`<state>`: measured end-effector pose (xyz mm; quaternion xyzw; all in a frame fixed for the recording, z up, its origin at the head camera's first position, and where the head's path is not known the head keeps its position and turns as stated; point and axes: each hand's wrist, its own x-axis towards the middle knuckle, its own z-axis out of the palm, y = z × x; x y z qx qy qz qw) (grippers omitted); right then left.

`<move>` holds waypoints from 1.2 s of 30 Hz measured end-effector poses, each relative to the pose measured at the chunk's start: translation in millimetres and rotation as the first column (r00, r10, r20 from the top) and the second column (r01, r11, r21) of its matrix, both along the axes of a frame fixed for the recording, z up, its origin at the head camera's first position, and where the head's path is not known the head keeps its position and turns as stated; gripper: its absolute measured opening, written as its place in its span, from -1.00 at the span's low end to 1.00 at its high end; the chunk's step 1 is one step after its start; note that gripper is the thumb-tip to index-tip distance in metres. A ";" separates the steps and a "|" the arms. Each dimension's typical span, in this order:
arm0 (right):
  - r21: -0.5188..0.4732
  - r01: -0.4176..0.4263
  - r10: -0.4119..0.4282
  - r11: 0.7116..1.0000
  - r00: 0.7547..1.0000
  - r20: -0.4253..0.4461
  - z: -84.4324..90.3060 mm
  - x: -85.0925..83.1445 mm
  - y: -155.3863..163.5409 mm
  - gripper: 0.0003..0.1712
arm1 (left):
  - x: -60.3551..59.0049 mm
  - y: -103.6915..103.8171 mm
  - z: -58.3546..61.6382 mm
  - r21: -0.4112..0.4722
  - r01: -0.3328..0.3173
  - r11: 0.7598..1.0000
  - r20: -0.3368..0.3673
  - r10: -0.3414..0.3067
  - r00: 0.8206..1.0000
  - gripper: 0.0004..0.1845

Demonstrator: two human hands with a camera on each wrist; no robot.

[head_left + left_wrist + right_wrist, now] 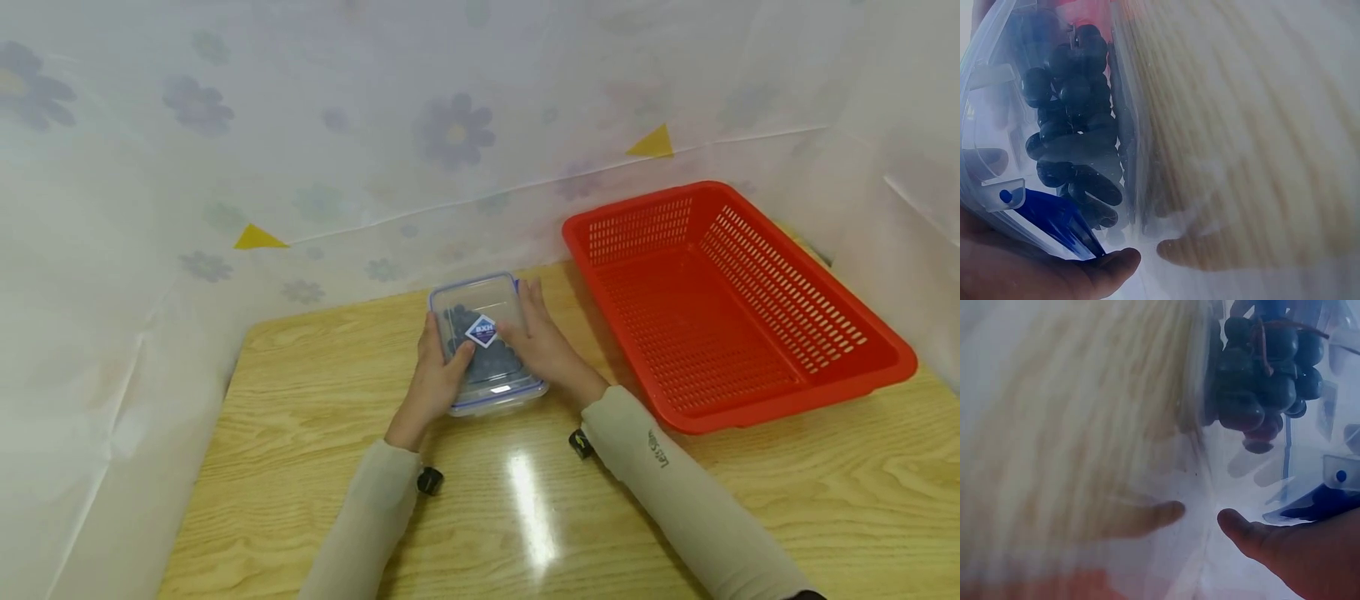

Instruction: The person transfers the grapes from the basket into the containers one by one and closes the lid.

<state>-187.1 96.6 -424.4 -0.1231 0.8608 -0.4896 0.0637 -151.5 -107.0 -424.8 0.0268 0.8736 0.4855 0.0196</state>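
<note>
Head view: I see a clear plastic box (486, 340) of dark grapes (480, 350) on the wooden table (300, 467), near its far edge and just left of the red basket (735, 308).
Left hand (435, 377): it clasps the box's left side — fingers curled against the wall, thumb up on the lid.
Right hand (546, 342): it lies along the box's right side with the fingers laid over the lid, holding it.
Surroundings: a flowered sheet (300, 125) hangs behind and to the left; both forearms wear pale sleeves (675, 483).
Left wrist view: the box (1054, 125) fills the left, tilted in frame, grapes (1072, 106) piled inside, a blue latch (1054, 215) at its lower edge — my left hand (1035, 272) grips just beneath it, a fingertip (1119, 259) showing.
Right wrist view: grapes (1266, 375) show through the box (1285, 425) wall at upper right; the right hand (1297, 550) presses in from below, beside a blue latch (1329, 500). The table (1072, 425) is blurred.
</note>
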 end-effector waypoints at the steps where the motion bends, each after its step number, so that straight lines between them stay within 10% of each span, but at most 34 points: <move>1: 0.022 -0.010 0.010 1.000 1.000 -0.021 0.1 -0.2 -0.4 -0.05 | -0.4 -0.2 -0.7 -0.005 0.000 1.000 -0.003 0.000 1.000 -0.04; 9: 0.207 -0.075 0.114 0.976 0.977 -0.181 1.8 -1.7 -2.4 -0.15 | -0.6 0.3 -0.6 -0.020 -0.001 1.000 -0.004 0.001 1.000 -0.04; 36: 0.503 -0.123 0.182 0.856 0.981 -0.070 17.8 -0.9 -6.6 -0.17 | -2.5 0.1 -1.0 -0.010 -0.010 1.000 -0.026 0.010 1.000 -0.11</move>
